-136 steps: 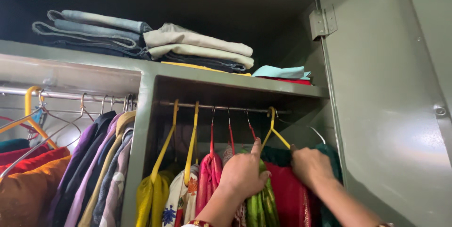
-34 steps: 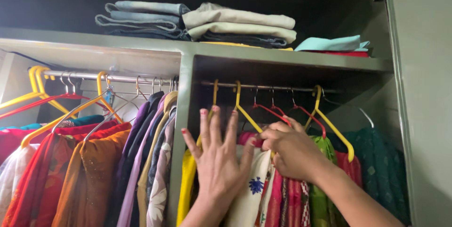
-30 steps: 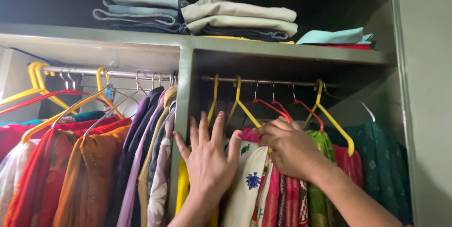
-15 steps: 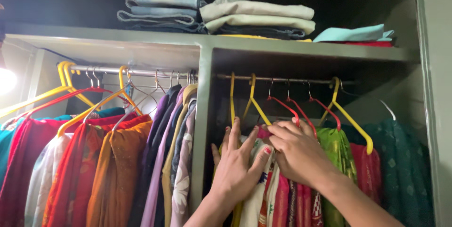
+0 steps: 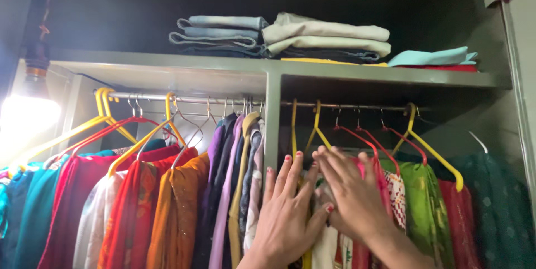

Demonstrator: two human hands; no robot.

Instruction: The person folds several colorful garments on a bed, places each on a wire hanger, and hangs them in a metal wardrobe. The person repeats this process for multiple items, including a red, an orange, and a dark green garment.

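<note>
- Two hands reach up from the bottom edge into the right compartment of a grey-green metal wardrobe (image 5: 272, 113), both pressed against the hanging clothes.
- Left hand (image 5: 287, 213): palm forward, fingers spread and pointing up, red-painted nails showing; flat and gripping nothing, it lies on the garments just right of the wardrobe's central post, over a yellow hanger (image 5: 294, 135).
- Right hand (image 5: 349, 191): fingers stretched and angled up to the left, back of the hand to the camera; it lies on a pink garment (image 5: 368, 171) and closes on nothing that can be seen, its forearm running down to the right.
- The two hands overlap, the left thumb touching the right hand's lower edge.
- Just right of the right hand hang a white patterned garment (image 5: 397, 191), a green garment (image 5: 419, 207) and a red one (image 5: 460, 219), on red and yellow hangers from the rail (image 5: 357, 107).
- The left compartment holds purple, orange, red and teal clothes.
- On the shelf (image 5: 385, 75) above lie folded jeans (image 5: 220, 37) and folded beige trousers (image 5: 326, 34).
- A bright lamp (image 5: 28, 118) glares at far left.
</note>
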